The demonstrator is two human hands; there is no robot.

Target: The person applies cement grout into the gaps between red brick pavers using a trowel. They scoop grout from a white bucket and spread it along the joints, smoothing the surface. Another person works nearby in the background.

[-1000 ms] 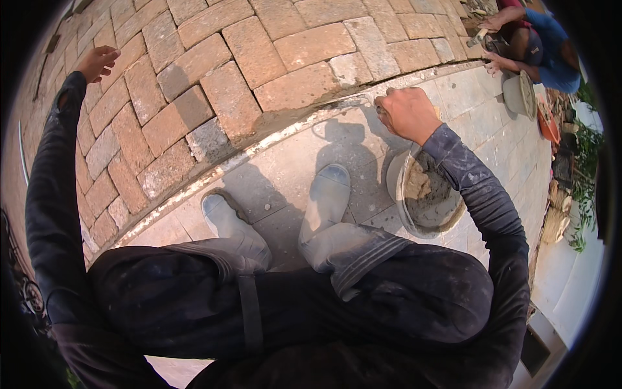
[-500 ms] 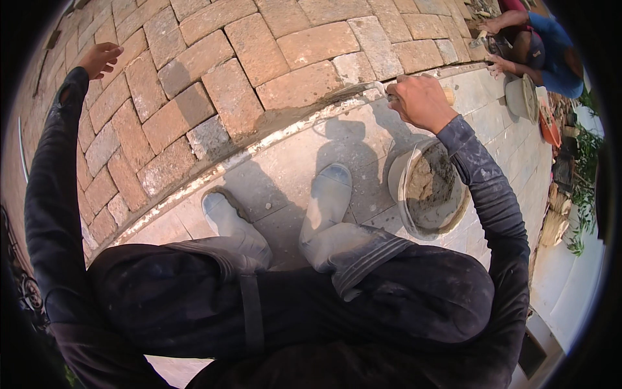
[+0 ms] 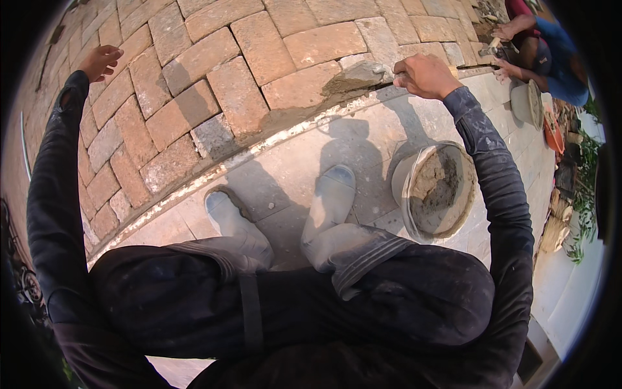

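My right hand (image 3: 424, 76) grips a trowel (image 3: 369, 72) by its handle; the mortar-smeared blade is low over the edge of the brick paving (image 3: 304, 42), where wet grey mortar (image 3: 275, 118) lines the border with the pale tiled floor (image 3: 389, 117). My left hand (image 3: 102, 65) is at the upper left, above the bricks, empty, its fingers loosely curved and apart. Below my right hand stands a bucket (image 3: 402, 194) part filled with mortar. My booted feet (image 3: 330, 201) rest on the tiles.
At the upper right a co-worker in blue (image 3: 557, 61) crouches, hands near the paving edge and a small tool, beside a second bucket (image 3: 523, 107). An orange container (image 3: 554, 129), plants (image 3: 583, 201) and a white surface (image 3: 570, 285) line the right side.
My right hand has moved up and right with the trowel; its mortar-coated blade now shows above the brick edge. My left hand has shifted only slightly.
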